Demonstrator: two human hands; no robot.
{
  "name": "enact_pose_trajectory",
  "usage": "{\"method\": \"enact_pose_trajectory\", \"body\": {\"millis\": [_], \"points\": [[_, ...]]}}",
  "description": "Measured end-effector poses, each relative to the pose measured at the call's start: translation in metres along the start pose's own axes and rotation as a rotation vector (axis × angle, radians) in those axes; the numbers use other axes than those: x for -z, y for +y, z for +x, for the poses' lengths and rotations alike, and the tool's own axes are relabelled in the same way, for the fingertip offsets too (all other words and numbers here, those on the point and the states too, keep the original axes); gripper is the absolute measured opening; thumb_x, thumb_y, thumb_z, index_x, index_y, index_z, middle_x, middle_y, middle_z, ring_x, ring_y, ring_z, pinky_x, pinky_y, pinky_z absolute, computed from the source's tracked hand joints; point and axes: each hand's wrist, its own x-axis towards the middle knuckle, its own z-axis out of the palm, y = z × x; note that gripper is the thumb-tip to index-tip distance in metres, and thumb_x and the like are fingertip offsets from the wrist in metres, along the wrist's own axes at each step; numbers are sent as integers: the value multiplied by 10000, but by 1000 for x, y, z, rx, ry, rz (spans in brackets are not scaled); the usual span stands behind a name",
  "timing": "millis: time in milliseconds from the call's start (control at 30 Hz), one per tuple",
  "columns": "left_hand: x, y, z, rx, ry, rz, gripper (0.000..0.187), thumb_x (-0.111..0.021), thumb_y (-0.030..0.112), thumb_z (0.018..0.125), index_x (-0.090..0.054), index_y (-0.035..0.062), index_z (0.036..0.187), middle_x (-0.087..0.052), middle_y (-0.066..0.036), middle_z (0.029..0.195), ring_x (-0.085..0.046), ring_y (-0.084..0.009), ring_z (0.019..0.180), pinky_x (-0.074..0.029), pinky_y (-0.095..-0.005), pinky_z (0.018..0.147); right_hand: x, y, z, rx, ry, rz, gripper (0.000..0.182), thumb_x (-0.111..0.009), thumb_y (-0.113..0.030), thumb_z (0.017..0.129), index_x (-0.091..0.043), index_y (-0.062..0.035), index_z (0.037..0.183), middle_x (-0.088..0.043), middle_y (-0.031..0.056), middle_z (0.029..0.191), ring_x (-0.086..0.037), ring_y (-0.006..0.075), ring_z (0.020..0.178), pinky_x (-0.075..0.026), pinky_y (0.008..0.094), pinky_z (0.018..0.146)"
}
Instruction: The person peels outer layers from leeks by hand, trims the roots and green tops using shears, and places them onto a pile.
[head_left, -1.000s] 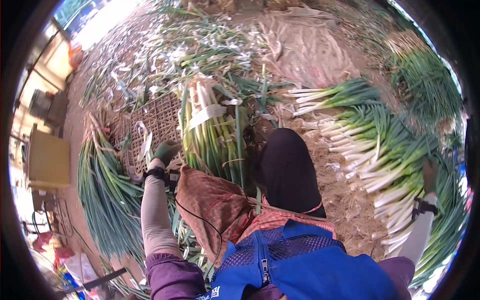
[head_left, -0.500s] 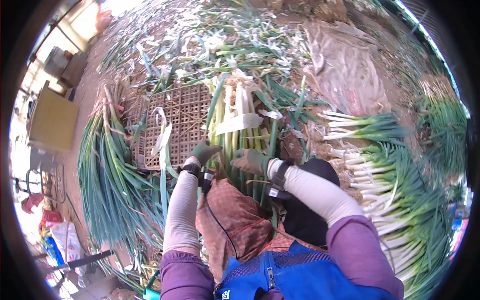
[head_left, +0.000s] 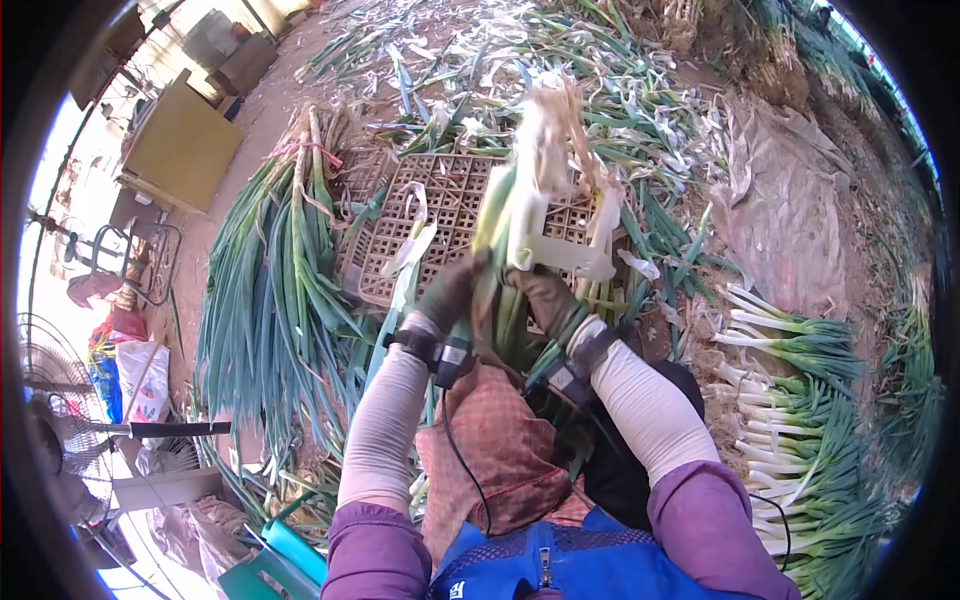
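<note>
In front of my lap, both gloved hands are closed on a bunch of long green onions. My left hand grips the left side of the stalks, where they turn green. My right hand holds the right side at about the same height. The white root ends point up and away from me and are blurred. A pale peeled strip hangs across the right of the bunch. Behind it, a brown plastic crate lies on the ground, partly covered by the onions.
A tied bundle of green onions lies left of the crate. Cleaned onions lie in a row at right. Leaf scraps litter the ground beyond, beside a crumpled sheet. A fan stands at far left.
My hands have closed on the onions and lifted part of the bunch, tilting it. Before, the hands rested at the stalks with fingers looser. The view has turned toward the left.
</note>
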Motion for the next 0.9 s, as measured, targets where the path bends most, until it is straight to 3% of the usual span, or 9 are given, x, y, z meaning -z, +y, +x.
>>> {"method": "enact_pose_trajectory", "body": {"millis": [100,133,200,433,567,667,700,733,900], "points": [[13,34,-7,-501,207,1166,399,-523,45,931,-503,14,1328,-658,-226,1024,-653,-377,952,-525,-409,795,-36,-69,9,65,242,-236,218,-682,-218,908,-725,-26,1002,-704,14,942,-638,144,886,-496,289,831],[29,32,0,-531,183,1141,387,-558,60,915,-531,25,1300,-660,-232,1024,-655,-393,931,-525,-426,798,-26,-68,21,160,236,31,235,-696,-250,900,-728,-45,1011,-698,11,923,-636,128,877,-496,288,826],[66,23,18,-741,74,1397,351,-610,87,894,-582,36,1240,-664,-236,1014,-655,-418,898,-524,-449,807,-1,-67,27,-217,387,97,372,-608,-276,983,-590,-34,1265,-681,55,954,-663,194,838,-549,306,790],[64,5,17,150,585,1403,557,-712,333,834,-551,54,1289,-663,-233,1165,-607,-356,1177,-467,-422,993,3,-61,13,-248,544,-121,419,-596,-314,988,-614,-12,1277,-688,94,989,-645,177,796,-552,302,731],[56,-22,32,-411,811,1736,412,-658,331,866,-634,114,1215,-649,-222,1143,-630,-359,1068,-483,-488,919,15,-64,2,-343,499,-435,401,-561,-293,1008,-641,32,1228,-694,89,1063,-639,152,897,-529,292,809],[44,-35,59,-211,671,1555,405,-657,366,861,-658,113,1177,-681,-213,1078,-647,-367,1036,-495,-474,917,12,-62,-5,-353,482,-228,376,-595,-327,970,-697,-25,1170,-697,85,1002,-639,163,872,-515,290,788],[43,-39,66,-109,660,1474,445,-667,390,847,-651,116,1197,-700,-206,1057,-662,-362,1027,-504,-453,923,11,-65,-10,-67,325,-841,348,-595,-313,980,-698,-38,1165,-699,80,1020,-643,155,884,-513,289,806],[42,-42,75,50,659,1349,461,-672,397,837,-655,119,1204,-686,-214,1127,-660,-348,1065,-501,-440,945,8,-64,-9,-177,405,-481,353,-610,-343,976,-699,-52,1157,-697,75,1009,-635,139,874,-507,289,811],[57,-44,83,-104,646,1118,387,-657,320,856,-682,66,1146,-708,-170,1050,-680,-300,950,-520,-411,863,22,-68,-4,-78,405,-395,374,-618,-386,972,-683,-81,1179,-678,74,955,-597,131,822,-501,287,772]]}}
